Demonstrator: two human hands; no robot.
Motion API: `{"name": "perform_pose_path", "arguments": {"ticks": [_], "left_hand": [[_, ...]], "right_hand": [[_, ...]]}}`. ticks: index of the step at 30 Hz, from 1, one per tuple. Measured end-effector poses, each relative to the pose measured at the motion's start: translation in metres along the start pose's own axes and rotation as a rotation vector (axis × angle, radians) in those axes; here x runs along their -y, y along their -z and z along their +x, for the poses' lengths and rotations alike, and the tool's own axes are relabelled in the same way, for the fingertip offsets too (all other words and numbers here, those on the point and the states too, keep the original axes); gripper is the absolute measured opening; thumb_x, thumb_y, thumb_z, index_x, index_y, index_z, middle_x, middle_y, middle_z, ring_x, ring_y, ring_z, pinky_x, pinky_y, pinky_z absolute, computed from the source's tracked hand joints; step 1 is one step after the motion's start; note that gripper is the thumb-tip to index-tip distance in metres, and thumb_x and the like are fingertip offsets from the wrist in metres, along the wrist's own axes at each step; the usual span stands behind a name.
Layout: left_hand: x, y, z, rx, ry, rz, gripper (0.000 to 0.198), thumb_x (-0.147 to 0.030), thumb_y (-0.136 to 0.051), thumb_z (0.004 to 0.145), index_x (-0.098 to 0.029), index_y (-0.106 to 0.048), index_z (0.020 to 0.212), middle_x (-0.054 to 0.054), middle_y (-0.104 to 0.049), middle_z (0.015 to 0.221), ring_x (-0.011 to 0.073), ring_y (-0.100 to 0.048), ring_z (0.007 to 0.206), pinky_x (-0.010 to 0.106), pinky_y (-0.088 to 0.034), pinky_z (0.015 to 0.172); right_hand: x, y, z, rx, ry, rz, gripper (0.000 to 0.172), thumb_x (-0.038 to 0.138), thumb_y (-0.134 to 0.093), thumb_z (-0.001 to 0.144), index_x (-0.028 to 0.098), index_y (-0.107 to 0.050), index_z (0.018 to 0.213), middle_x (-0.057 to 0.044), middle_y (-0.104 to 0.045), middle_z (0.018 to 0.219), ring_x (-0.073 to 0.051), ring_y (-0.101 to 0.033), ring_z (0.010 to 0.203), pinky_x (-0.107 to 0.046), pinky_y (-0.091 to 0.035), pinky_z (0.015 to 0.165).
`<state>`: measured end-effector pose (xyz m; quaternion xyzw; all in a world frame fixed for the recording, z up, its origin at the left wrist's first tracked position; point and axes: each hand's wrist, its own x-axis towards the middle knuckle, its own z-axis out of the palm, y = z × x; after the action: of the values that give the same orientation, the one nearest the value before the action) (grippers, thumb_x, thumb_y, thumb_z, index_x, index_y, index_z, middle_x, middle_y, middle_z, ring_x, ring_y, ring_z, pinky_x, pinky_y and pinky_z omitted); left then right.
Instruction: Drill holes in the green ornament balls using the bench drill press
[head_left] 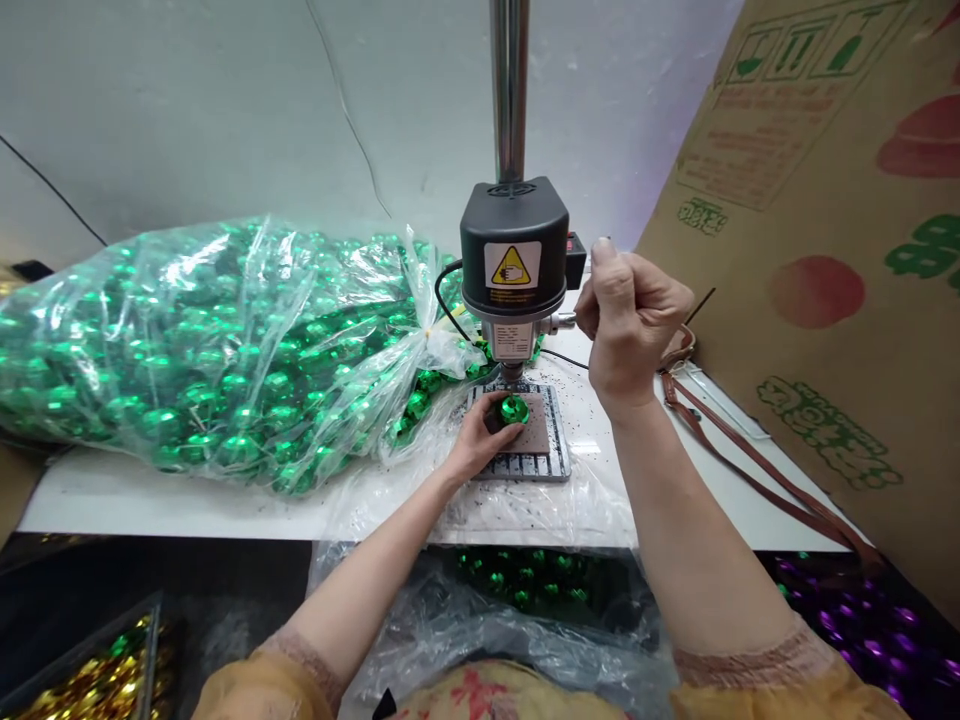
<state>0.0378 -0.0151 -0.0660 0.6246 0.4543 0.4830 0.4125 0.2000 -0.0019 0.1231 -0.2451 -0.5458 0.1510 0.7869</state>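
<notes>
Left fingers (505,438) around green ball (515,409), bare board (537,428) rightward to its edge.

Cool, fairly even light kept the desk (97,510) bright, with a faint purple cast on the wall (660,150) between one and two o'clock. Glare streaked the plastic bag (247,290) at nine o'clock and glinted off the green bead (514,409) near centre. Eight o'clock sank into shadow. Wide-angle distortion stretched the carton (810,400) toward three; fine print looked smeared.
</notes>
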Motion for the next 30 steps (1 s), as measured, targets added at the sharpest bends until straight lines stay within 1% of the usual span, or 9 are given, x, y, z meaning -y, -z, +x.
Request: {"name": "perform_pose_path", "arguments": {"ticks": [5,10,12,16,21,24,27,28,30], "left_hand": [[-0.001,0.000,-0.001,-0.004,0.017,-0.008,0.052,-0.034,-0.081,0.077,-0.021,-0.061,0.124,0.008,-0.069,0.118,0.0244,-0.065,0.109,0.037,-0.051,0.099],[-0.004,-0.001,-0.002,-0.027,0.009,0.001,0.051,-0.034,-0.082,0.076,-0.022,-0.063,0.121,0.008,-0.069,0.117,0.0249,-0.063,0.110,0.038,-0.048,0.101],[-0.003,-0.001,-0.003,-0.033,0.002,-0.008,0.051,-0.035,-0.083,0.075,-0.021,-0.064,0.120,0.008,-0.069,0.117,0.0253,-0.063,0.110,0.038,-0.048,0.102],[0.000,-0.002,-0.003,-0.012,0.003,-0.015,0.052,-0.036,-0.081,0.077,-0.021,-0.062,0.123,0.008,-0.068,0.118,0.0250,-0.064,0.110,0.038,-0.049,0.101],[0.000,-0.002,-0.003,-0.008,0.002,-0.001,0.053,-0.036,-0.081,0.077,-0.021,-0.061,0.125,0.008,-0.068,0.119,0.0255,-0.064,0.111,0.038,-0.049,0.103],[-0.003,-0.002,-0.003,-0.017,0.014,-0.008,0.053,-0.036,-0.082,0.076,-0.021,-0.062,0.123,0.008,-0.068,0.118,0.0258,-0.063,0.111,0.038,-0.048,0.103],[-0.005,-0.002,-0.004,-0.028,0.012,0.007,0.052,-0.036,-0.083,0.075,-0.021,-0.063,0.121,0.007,-0.068,0.117,0.0259,-0.063,0.111,0.037,-0.047,0.103],[-0.005,-0.002,-0.004,-0.029,0.009,0.013,0.052,-0.036,-0.083,0.076,-0.022,-0.063,0.121,0.007,-0.068,0.117,0.0260,-0.062,0.112,0.037,-0.047,0.102],[-0.006,-0.002,-0.004,-0.030,0.003,0.016,0.051,-0.036,-0.082,0.076,-0.022,-0.063,0.121,0.007,-0.068,0.118,0.0260,-0.062,0.111,0.037,-0.047,0.102]], "right_hand": [[0.003,0.000,-0.005,-0.006,0.008,0.015,0.047,0.030,-0.058,0.093,0.018,-0.047,0.049,0.007,-0.038,0.044,-0.002,-0.034,0.043,-0.026,-0.032,0.050],[-0.001,0.002,-0.021,-0.062,0.085,0.020,0.047,0.029,-0.058,0.093,0.020,-0.046,0.048,0.006,-0.038,0.044,-0.004,-0.037,0.042,-0.029,-0.026,0.046],[-0.003,0.005,-0.026,-0.062,0.093,0.018,0.047,0.032,-0.058,0.092,0.021,-0.045,0.048,0.006,-0.038,0.044,-0.005,-0.038,0.041,-0.031,-0.025,0.046],[-0.005,0.008,-0.032,-0.046,0.100,-0.036,0.047,0.034,-0.057,0.092,0.021,-0.045,0.049,0.006,-0.039,0.045,-0.005,-0.036,0.042,-0.031,-0.030,0.048],[-0.009,0.005,-0.035,-0.115,0.174,-0.005,0.045,0.028,-0.057,0.091,0.020,-0.044,0.048,0.006,-0.036,0.045,-0.004,-0.032,0.041,-0.030,-0.037,0.052],[-0.013,0.006,-0.039,-0.132,0.191,-0.073,0.049,0.032,-0.056,0.091,0.020,-0.038,0.046,0.005,-0.033,0.044,-0.005,-0.035,0.042,-0.031,-0.038,0.052],[-0.020,0.010,-0.046,-0.164,0.195,-0.125,0.056,0.039,-0.057,0.090,0.020,-0.031,0.044,0.004,-0.026,0.043,-0.007,-0.036,0.042,-0.032,-0.031,0.049],[-0.022,0.012,-0.048,-0.159,0.171,-0.135,0.058,0.042,-0.057,0.090,0.020,-0.029,0.044,0.004,-0.024,0.043,-0.007,-0.035,0.042,-0.032,-0.029,0.050],[-0.026,0.016,-0.051,-0.074,0.033,-0.152,0.064,0.055,-0.052,0.090,0.021,-0.023,0.044,0.003,-0.018,0.045,-0.007,-0.029,0.044,-0.034,-0.030,0.053]]}}
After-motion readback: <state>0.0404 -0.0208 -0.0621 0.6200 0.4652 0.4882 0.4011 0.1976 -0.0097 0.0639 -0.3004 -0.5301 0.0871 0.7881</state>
